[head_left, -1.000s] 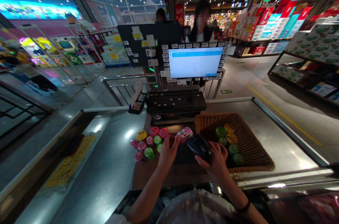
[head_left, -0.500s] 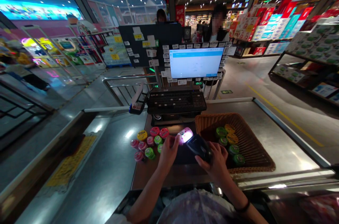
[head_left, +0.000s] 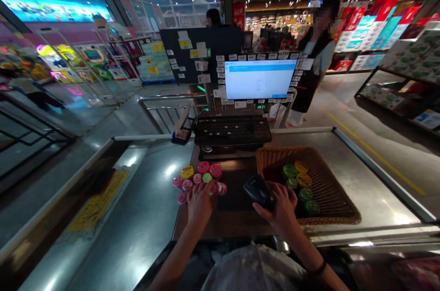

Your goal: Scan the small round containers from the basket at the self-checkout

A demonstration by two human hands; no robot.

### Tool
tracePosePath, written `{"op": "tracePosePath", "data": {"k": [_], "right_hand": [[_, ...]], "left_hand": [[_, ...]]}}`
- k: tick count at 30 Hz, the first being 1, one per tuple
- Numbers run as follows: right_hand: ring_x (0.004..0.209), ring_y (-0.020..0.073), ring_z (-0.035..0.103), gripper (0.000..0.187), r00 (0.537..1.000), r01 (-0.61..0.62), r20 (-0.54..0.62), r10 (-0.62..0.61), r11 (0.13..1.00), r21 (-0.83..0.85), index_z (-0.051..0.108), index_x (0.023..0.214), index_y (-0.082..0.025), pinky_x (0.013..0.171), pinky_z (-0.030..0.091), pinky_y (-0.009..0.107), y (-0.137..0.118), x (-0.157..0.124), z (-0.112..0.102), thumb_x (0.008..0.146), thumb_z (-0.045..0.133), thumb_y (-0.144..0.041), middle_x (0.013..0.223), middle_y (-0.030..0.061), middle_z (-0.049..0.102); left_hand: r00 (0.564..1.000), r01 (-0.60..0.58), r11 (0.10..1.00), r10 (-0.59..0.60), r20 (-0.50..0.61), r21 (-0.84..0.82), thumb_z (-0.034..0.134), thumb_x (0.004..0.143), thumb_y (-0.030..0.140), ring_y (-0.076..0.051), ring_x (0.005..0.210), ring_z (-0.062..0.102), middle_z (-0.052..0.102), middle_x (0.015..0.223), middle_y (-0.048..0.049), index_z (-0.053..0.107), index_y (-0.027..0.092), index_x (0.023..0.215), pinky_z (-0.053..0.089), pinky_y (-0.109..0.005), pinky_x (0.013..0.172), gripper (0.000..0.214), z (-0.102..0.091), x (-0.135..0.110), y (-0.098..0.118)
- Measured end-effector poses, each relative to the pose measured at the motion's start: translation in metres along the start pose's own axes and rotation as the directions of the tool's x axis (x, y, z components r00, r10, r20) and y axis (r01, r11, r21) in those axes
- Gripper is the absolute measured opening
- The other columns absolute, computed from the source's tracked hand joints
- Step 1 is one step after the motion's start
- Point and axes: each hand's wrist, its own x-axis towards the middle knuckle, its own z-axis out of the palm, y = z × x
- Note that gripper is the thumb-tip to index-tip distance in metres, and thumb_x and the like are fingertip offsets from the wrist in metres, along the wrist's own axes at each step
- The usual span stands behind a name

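My right hand (head_left: 282, 206) grips a black handheld barcode scanner (head_left: 257, 189) just left of a wicker basket (head_left: 330, 199) that holds several green and yellow round tins (head_left: 297, 181). My left hand (head_left: 200, 201) rests among a cluster of small pink, green and yellow round tins (head_left: 197, 177) on the counter. Its fingers are curled over a pink tin (head_left: 220, 188) lying at the cluster's right edge. Whether the fingers still grip that tin is hard to make out.
Behind the tins stand a black keyboard (head_left: 232, 128) and a lit till screen (head_left: 259, 79) edged with paper notes. A card terminal (head_left: 182, 131) sits to the left. Steel counter (head_left: 360, 167) runs to both sides. A person in a dark apron (head_left: 314, 59) stands beyond the screen.
My left hand has carried the pink tin from in front of the scanner leftward and down to the cluster. The scanner's light on it has gone. The person behind the screen walked right.
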Motion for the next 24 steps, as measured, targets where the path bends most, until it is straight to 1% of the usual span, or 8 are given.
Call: {"op": "tracePosePath", "data": {"k": [4,6,10,12,16,18,21,24], "right_hand": [[0.113,0.0308,0.057,0.045,1.0,0.006,-0.012,-0.006,1.0,-0.018,0.068,0.11,-0.026,0.105,0.027,0.054,-0.001,-0.002,0.006,0.083,0.061,-0.061,0.119,0.0077,0.069],[0.113,0.0308,0.057,0.046,1.0,0.007,-0.014,-0.007,1.0,-0.03,0.068,0.111,-0.026,0.105,0.027,0.054,-0.001,-0.003,0.007,0.083,0.061,-0.062,0.119,0.0075,0.069],[0.114,0.0309,0.057,0.05,1.0,0.006,-0.002,-0.006,0.999,-0.037,0.067,0.115,-0.026,0.105,0.027,0.054,0.0,-0.005,0.006,0.083,0.06,-0.063,0.12,0.0074,0.069],[0.114,0.0312,0.056,0.05,1.0,-0.006,0.002,0.006,0.999,-0.039,0.067,0.115,-0.026,0.105,0.027,0.055,0.001,-0.005,0.005,0.084,0.059,-0.064,0.12,0.0078,0.069],[0.115,0.0314,0.056,0.047,1.0,-0.027,0.004,0.027,0.999,-0.04,0.069,0.112,-0.026,0.105,0.025,0.055,0.0,-0.004,0.002,0.084,0.058,-0.063,0.121,0.0077,0.069],[0.116,0.0315,0.055,0.048,1.0,-0.026,-0.005,0.026,0.999,-0.046,0.068,0.114,-0.026,0.105,0.025,0.054,0.0,-0.003,0.002,0.084,0.059,-0.063,0.122,0.0076,0.069],[0.118,0.0317,0.055,0.054,0.999,-0.029,-0.042,0.026,0.998,-0.064,0.065,0.121,-0.025,0.105,0.025,0.053,0.001,-0.002,0.001,0.084,0.058,-0.063,0.124,0.0086,0.068],[0.122,0.0316,0.053,0.059,0.997,-0.036,-0.076,0.028,0.995,-0.095,0.061,0.128,-0.024,0.107,0.023,0.053,0.004,-0.001,0.002,0.086,0.055,-0.064,0.129,0.0099,0.067]], "left_hand": [[0.997,-0.052,0.995,0.046,0.068,0.089,0.053,0.091,0.02,-0.027,0.118,0.053,0.067,0.122,-0.0069,0.064,0.028,0.127,0.036,-0.043,0.101,0.038,0.013,-0.01,-0.029],[0.996,-0.061,0.991,0.052,0.078,0.118,0.05,0.092,0.018,-0.027,0.117,0.053,0.067,0.12,-0.007,0.063,0.027,0.128,0.036,-0.043,0.101,0.04,0.016,-0.013,-0.037],[0.993,-0.096,0.983,0.084,0.085,0.156,0.05,0.089,0.014,-0.029,0.12,0.053,0.068,0.118,-0.0079,0.066,0.026,0.123,0.036,-0.045,0.103,0.039,0.017,-0.018,-0.046],[0.991,-0.115,0.98,0.103,0.081,0.162,0.049,0.088,0.014,-0.029,0.119,0.054,0.069,0.117,-0.0079,0.066,0.027,0.122,0.037,-0.046,0.103,0.04,0.021,-0.02,-0.052],[0.991,-0.126,0.981,0.119,0.056,0.146,0.047,0.088,0.015,-0.029,0.122,0.055,0.069,0.122,-0.0071,0.063,0.028,0.129,0.036,-0.048,0.109,0.046,0.043,-0.024,-0.066],[0.99,-0.142,0.982,0.137,0.045,0.122,0.047,0.089,0.015,-0.028,0.124,0.054,0.069,0.124,-0.0055,0.064,0.029,0.128,0.035,-0.048,0.111,0.044,0.057,-0.025,-0.072],[0.985,-0.175,0.98,0.175,0.003,0.1,0.045,0.09,0.012,-0.026,0.126,0.054,0.069,0.126,-0.0036,0.065,0.032,0.124,0.036,-0.048,0.111,0.045,0.074,-0.028,-0.079],[0.982,-0.176,0.978,0.183,-0.049,0.109,0.043,0.091,0.011,-0.028,0.13,0.05,0.064,0.134,-0.0056,0.063,0.029,0.128,0.035,-0.049,0.111,0.045,0.081,-0.031,-0.08]]}}
